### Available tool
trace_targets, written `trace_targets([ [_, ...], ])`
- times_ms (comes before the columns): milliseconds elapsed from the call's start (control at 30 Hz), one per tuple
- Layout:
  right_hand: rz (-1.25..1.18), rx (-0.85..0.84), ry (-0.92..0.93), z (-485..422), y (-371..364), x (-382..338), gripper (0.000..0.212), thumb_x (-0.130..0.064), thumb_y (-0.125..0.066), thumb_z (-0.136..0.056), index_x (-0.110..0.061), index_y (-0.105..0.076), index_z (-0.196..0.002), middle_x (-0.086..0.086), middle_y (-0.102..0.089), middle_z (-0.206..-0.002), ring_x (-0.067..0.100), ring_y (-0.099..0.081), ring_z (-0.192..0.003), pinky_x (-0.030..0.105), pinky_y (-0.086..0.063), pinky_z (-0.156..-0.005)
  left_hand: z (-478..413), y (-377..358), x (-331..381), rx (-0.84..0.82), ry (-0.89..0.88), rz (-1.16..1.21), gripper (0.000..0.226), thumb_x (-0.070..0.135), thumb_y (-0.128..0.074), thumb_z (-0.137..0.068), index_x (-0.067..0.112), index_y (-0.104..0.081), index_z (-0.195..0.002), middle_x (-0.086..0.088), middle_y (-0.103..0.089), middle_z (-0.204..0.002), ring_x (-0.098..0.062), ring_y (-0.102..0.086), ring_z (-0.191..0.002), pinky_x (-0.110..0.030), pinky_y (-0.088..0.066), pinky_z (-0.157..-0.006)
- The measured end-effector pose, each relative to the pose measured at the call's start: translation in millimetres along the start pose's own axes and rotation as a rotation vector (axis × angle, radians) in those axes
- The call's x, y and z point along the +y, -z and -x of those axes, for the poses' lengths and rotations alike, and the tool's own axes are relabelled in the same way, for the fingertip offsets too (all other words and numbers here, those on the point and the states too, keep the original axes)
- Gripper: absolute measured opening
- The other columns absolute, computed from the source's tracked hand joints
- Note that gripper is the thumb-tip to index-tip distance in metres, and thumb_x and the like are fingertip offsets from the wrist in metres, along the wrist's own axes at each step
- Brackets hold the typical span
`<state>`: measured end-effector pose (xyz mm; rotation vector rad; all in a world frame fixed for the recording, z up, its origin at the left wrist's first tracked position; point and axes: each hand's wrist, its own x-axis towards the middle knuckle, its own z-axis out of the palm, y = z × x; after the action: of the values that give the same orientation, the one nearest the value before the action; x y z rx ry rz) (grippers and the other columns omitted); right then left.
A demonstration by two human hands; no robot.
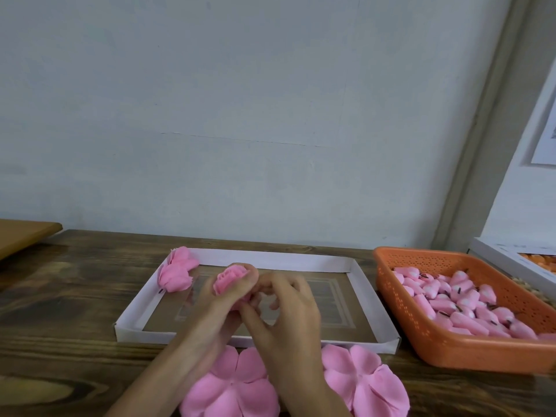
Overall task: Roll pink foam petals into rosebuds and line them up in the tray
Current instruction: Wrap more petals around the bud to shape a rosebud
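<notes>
A pink foam rosebud [230, 279] is held above the shallow white cardboard tray [358, 273]. My left hand [221, 308] grips the bud from below with its fingers curled round it. My right hand [285, 308] pinches the bud's lower side with curled fingers. Two finished rosebuds [176, 272] lie in the tray's far left corner. Flat pink foam petal sheets [231, 389] lie on the table in front of the tray, partly hidden by my forearms, with another sheet [365, 380] to the right.
An orange perforated basket [433, 341] with several small pink bud cores on dark stems stands right of the tray. A white box [508, 260] sits behind it. A brown board [21, 236] lies at the far left on the dark wooden table [75, 296].
</notes>
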<state>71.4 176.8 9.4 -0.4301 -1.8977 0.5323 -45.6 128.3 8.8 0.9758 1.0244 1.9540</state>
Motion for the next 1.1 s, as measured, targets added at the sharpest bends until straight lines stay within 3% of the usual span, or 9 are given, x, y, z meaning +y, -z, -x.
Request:
trace_targets([
  [100, -0.163, -0.014, -0.104, -3, 4, 1, 0.024, -0.021, -0.077, -0.082, -0.033, -0.059, -0.091, -0.016, -0.067, -0.093, 0.009, -0.06, -0.098, 0.013, -0.044, -0.078, -2, 0, 5, 0.059, -0.007, 0.019, 0.035, 0.034, -0.087, -0.067, 0.017, -0.057, -0.067, 0.0, -0.048, -0.063, -0.014, -0.047, -0.059, -0.025, -0.039, -0.052],
  [267, -0.296, -0.047, -0.229, -4, 7, 0, 0.021, -0.019, -0.075, -0.089, -0.033, -0.061, -0.096, -0.013, -0.069, -0.097, 0.015, -0.065, -0.092, 0.027, -0.052, -0.073, -2, -1, 9, 0.091, -0.025, 0.046, 0.035, 0.016, -0.084, -0.067, 0.01, -0.051, -0.076, -0.01, -0.045, -0.066, -0.017, -0.045, -0.053, -0.023, -0.039, -0.046],
  [333, -0.35, -0.06, -0.274, -4, 7, 0, 0.022, -0.012, -0.072, -0.091, -0.031, -0.062, -0.095, -0.012, -0.07, -0.094, 0.015, -0.066, -0.085, 0.023, -0.053, -0.07, -2, 0, 9, 0.072, -0.023, 0.048, 0.035, 0.014, -0.086, -0.064, 0.007, -0.057, -0.081, -0.013, -0.045, -0.07, -0.028, -0.047, -0.063, -0.034, -0.046, -0.063],
  [400, -0.413, -0.057, -0.307, -5, 7, 0, 0.023, -0.007, -0.069, -0.092, -0.03, -0.063, -0.095, -0.012, -0.07, -0.093, 0.013, -0.066, -0.081, 0.018, -0.051, -0.068, 0, 2, 9, 0.045, -0.009, 0.057, 0.042, 0.012, -0.088, -0.06, 0.004, -0.061, -0.09, -0.022, -0.05, -0.084, -0.041, -0.05, -0.086, -0.052, -0.036, -0.083],
  [467, -0.426, -0.063, -0.314, -5, 7, 0, 0.025, -0.007, -0.068, -0.091, -0.03, -0.062, -0.095, -0.013, -0.07, -0.095, 0.012, -0.066, -0.082, 0.016, -0.051, -0.067, 1, 2, 9, 0.006, -0.029, 0.029, 0.037, 0.005, -0.088, -0.059, 0.007, -0.065, -0.089, -0.022, -0.053, -0.09, -0.039, -0.059, -0.092, -0.05, -0.041, -0.087],
  [600, -0.362, -0.098, -0.271, -4, 5, 3, 0.027, -0.011, -0.066, -0.083, -0.033, -0.062, -0.097, -0.011, -0.07, -0.101, 0.016, -0.064, -0.09, 0.025, -0.054, -0.069, 0, 1, 8, 0.024, -0.069, 0.007, 0.044, -0.02, -0.082, -0.057, 0.012, -0.062, -0.08, -0.014, -0.061, -0.079, -0.027, -0.067, -0.072, -0.033, -0.058, -0.063],
  [800, -0.251, -0.071, -0.113, -4, 8, 3, 0.049, 0.002, -0.049, -0.075, -0.035, -0.063, -0.103, -0.012, -0.064, -0.107, 0.014, -0.064, -0.101, 0.02, -0.049, -0.078, -2, 3, 3, 0.188, -0.135, -0.231, 0.024, 0.013, -0.085, -0.065, 0.015, -0.062, -0.072, -0.008, -0.048, -0.056, -0.019, -0.04, -0.046, -0.023, -0.035, -0.043],
  [933, -0.066, -0.168, 0.067, -7, 13, 2, 0.07, 0.007, -0.044, -0.076, -0.035, -0.063, -0.129, -0.014, -0.05, -0.139, 0.009, -0.052, -0.129, 0.017, -0.043, -0.101, -6, 8, -5, 0.173, -0.12, -0.379, 0.024, 0.025, -0.086, -0.07, 0.009, -0.069, -0.072, -0.011, -0.051, -0.054, -0.02, -0.043, -0.045, -0.022, -0.035, -0.04],
  [1100, 0.119, -0.257, 0.183, -6, 12, 3, 0.073, -0.004, -0.04, -0.075, -0.042, -0.054, -0.135, -0.014, -0.041, -0.152, 0.01, -0.047, -0.134, 0.033, -0.056, -0.089, -6, 9, -11, 0.173, -0.074, -0.436, 0.027, 0.027, -0.084, -0.064, 0.02, -0.079, -0.089, -0.03, -0.059, -0.069, -0.027, -0.053, -0.055, -0.024, -0.04, -0.04],
])
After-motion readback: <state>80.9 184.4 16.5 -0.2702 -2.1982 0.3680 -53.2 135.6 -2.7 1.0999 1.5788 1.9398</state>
